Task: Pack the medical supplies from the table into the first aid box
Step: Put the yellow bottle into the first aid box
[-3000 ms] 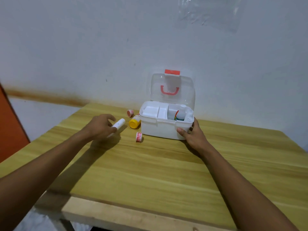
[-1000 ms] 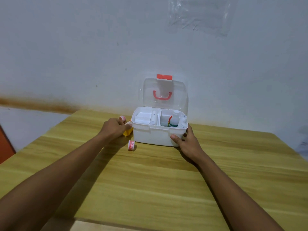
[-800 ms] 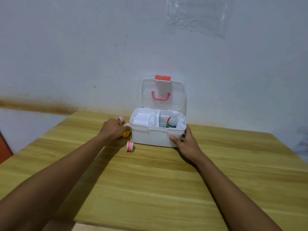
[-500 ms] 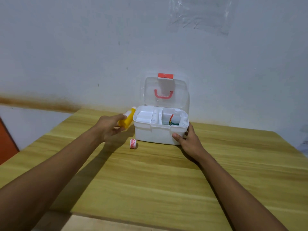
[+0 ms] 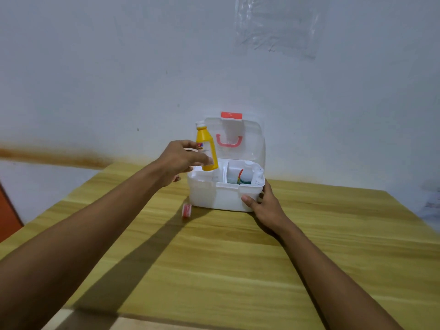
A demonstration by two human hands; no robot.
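head view: fingers of the left hand (image 5: 177, 160) clamp the yellow bottle (image 5: 206, 148) at its label, print too blurred to read. its long axis stands near upright, white cap above the fingers, base below them over the open first aid box (image 5: 214, 194). right hand (image 5: 266, 206) grips the box's corner.

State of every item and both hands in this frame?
Box: lid open.
Yellow bottle: capped, upright, held above box's left side.
White bottle: standing in box's right compartment.
Tape roll: on table, before box.
Left hand: grips yellow bottle.
Right hand: holds box's right front corner.
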